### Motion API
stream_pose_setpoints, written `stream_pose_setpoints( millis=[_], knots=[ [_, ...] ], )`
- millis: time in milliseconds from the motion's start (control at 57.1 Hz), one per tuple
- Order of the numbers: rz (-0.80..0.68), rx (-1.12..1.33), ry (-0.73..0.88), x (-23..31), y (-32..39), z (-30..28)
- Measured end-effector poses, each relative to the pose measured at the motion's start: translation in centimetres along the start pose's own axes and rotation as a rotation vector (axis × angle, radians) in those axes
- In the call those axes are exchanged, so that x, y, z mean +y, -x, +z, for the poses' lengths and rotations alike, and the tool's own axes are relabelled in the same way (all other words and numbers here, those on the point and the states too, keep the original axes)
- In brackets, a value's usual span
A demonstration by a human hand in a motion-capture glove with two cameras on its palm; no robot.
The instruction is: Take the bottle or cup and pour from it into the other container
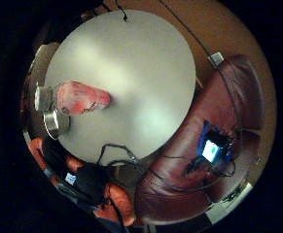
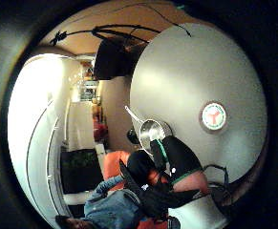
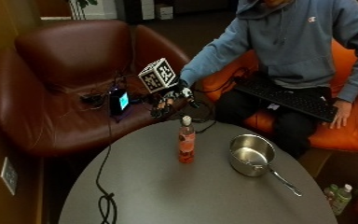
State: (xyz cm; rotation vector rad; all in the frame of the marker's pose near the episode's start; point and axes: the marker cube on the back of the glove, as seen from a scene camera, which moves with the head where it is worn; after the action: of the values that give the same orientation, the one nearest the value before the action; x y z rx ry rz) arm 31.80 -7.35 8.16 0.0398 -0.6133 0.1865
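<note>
I'm at the reach, nothing lifted yet. My right hand [image 3: 169,100] hangs over the desk's [image 3: 167,191] far edge, fingers loosely curled and holding nothing, near but apart from the bottle [image 3: 186,140]. It stands upright mid-desk, capped, with the pot [image 3: 251,155] beside it. Next I judge: come down and wrap its body.

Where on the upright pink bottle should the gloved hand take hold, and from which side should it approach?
Probably round the bottle at mid-body, below its white cap. It stands upright and alone on the round table, and its straight sides suit a wrap of the fingers. The right hand hovers beyond the table edge on the armchair side, so coming in level from there looks clear; the saucepan stands apart on the other side.
</note>
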Motion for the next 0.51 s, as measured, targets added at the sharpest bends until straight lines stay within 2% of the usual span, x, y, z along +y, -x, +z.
stream_pose_setpoints(
  millis=[157, 332, 507],
  knots=[
    [0.095, -0.173, -0.047, 0.0, -3.5, 1.5],
    [0.100, -0.473, -0.054, -0.4, -5.8, 3.2],
    [0.084, -0.559, -0.018, -0.3, -7.5, 4.9]
  ],
)
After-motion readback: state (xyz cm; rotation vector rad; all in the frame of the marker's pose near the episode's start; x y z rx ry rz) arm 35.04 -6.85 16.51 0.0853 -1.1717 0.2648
